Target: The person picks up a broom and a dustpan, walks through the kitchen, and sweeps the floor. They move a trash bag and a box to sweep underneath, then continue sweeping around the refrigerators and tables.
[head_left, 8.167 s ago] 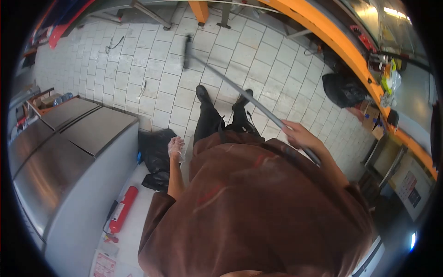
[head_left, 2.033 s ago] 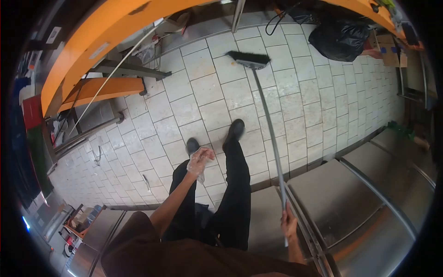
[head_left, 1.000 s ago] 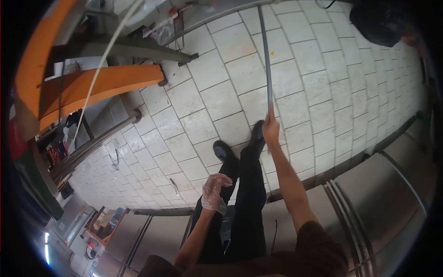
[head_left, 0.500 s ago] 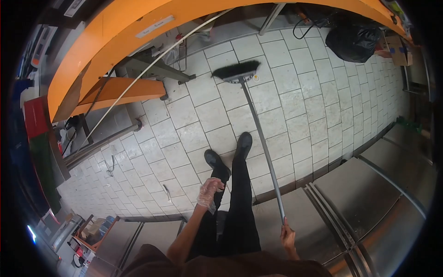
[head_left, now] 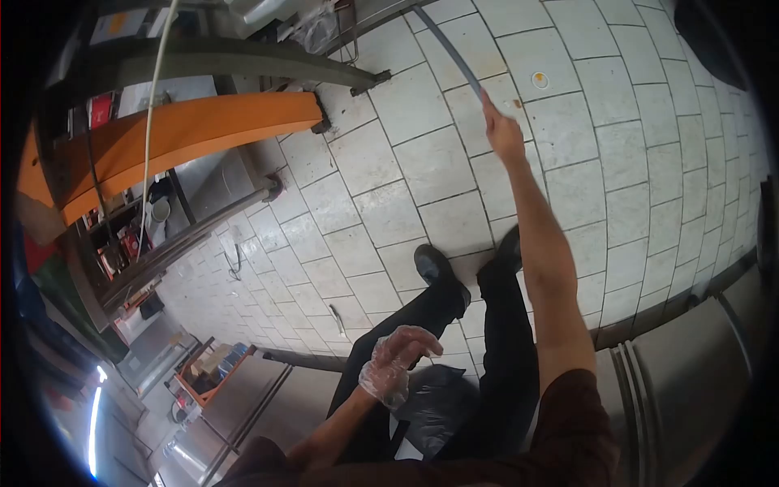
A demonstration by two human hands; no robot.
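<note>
My right hand (head_left: 505, 134), bare and at the end of an outstretched arm, is closed around the grey broom handle (head_left: 454, 53). The handle runs up and left toward the underside of the bench; the broom's bristles are out of sight. My left hand (head_left: 402, 361) wears a clear plastic glove and hangs in front of my left thigh. Its fingers are loosely bent and apart from anything, with nothing visible in them. On the tiles right of the handle lies a small round white and yellow piece (head_left: 540, 80).
An orange beam (head_left: 211, 130) and dark metal bench legs (head_left: 357, 79) stand at the left. A thin pale strip (head_left: 337, 321) lies on the tiled floor (head_left: 438, 170). Steel cabinets (head_left: 690, 381) line the near right. A black plastic bag (head_left: 438, 406) shows between my legs.
My right hand has moved from low by the cabinets to far forward, carrying the broom handle. The broom head has gone out of view. My view has shifted left and closer to the bench.
</note>
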